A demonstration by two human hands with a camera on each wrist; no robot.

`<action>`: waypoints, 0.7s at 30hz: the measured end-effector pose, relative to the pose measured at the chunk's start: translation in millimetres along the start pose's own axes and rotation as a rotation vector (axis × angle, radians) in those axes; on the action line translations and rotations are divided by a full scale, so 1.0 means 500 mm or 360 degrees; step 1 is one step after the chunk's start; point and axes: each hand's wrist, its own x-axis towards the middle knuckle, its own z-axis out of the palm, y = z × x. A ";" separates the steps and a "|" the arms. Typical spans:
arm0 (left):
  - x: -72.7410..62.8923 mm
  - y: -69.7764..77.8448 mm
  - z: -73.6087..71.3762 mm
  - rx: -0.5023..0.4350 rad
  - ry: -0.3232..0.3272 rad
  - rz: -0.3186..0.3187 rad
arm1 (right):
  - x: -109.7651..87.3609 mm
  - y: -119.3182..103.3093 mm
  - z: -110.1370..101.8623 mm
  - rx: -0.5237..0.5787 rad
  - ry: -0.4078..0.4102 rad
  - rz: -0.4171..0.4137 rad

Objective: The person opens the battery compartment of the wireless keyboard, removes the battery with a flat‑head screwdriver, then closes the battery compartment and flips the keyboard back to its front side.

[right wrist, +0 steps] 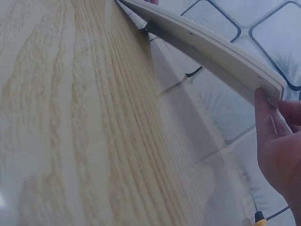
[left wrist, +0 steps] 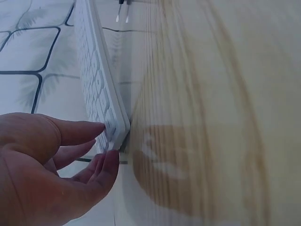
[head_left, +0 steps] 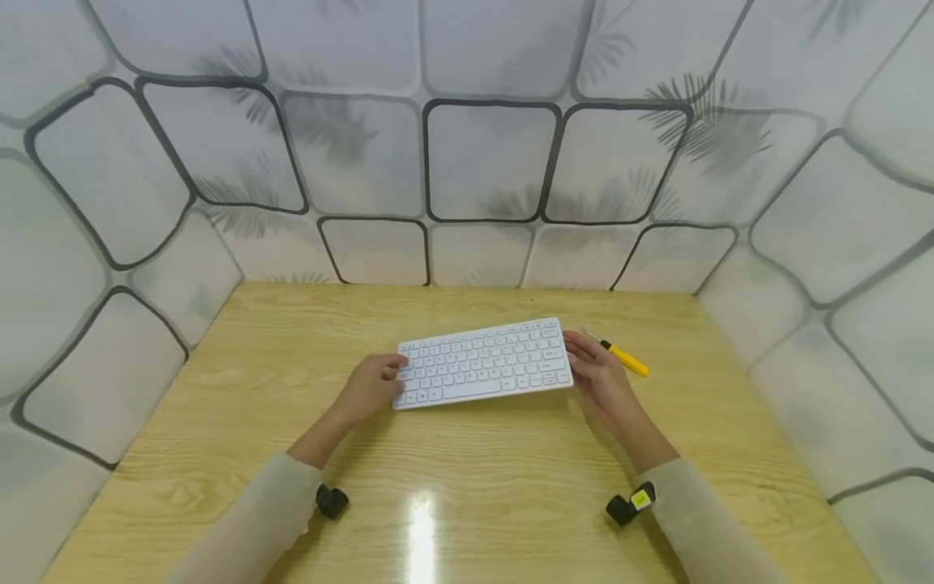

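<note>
A white keyboard (head_left: 485,362) slants over the wooden table, keys up, its right end raised. My left hand (head_left: 370,388) grips the left end, with fingertips over the edge keys. In the left wrist view, the left hand (left wrist: 56,165) has one fingertip on the keys of the keyboard (left wrist: 96,80) and another at its corner, close over the table. At the raised end, my right hand (head_left: 600,377) holds the short side. The right wrist view shows the keyboard's pale underside (right wrist: 216,59), with the right hand (right wrist: 280,150) pinching its corner.
A yellow-handled tool (head_left: 626,358) with a black collar and thin metal tip lies just beyond the right hand. Patterned white walls (head_left: 489,162) border the wooden table (head_left: 467,462) at the back and both sides. Each wrist wears a small black camera (head_left: 332,501).
</note>
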 end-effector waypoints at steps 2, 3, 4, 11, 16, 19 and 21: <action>0.000 0.009 0.004 0.0020 0.0005 0.0018 | 0.000 -0.003 0.003 0.0008 0.0008 -0.0005; 0.000 0.015 0.006 0.0021 0.0007 0.0020 | 0.000 -0.005 0.005 0.0014 0.0009 -0.0005; 0.000 0.021 0.010 0.0022 0.0010 0.0025 | -0.001 -0.007 0.007 0.0023 0.0013 -0.0004; 0.006 0.075 0.042 -0.0023 -0.0001 0.0130 | -0.004 -0.013 0.011 0.0056 0.0017 -0.0033; 0.014 0.117 0.072 -0.0174 -0.0076 0.0222 | 0.001 -0.011 0.009 0.0085 0.0011 -0.0029; 0.025 0.140 0.087 -0.0242 -0.0121 0.0274 | 0.005 -0.011 0.013 0.0093 0.0013 -0.0031; 0.033 0.157 0.096 -0.0263 -0.0139 0.0310 | 0.006 -0.013 0.017 0.0097 0.0013 -0.0042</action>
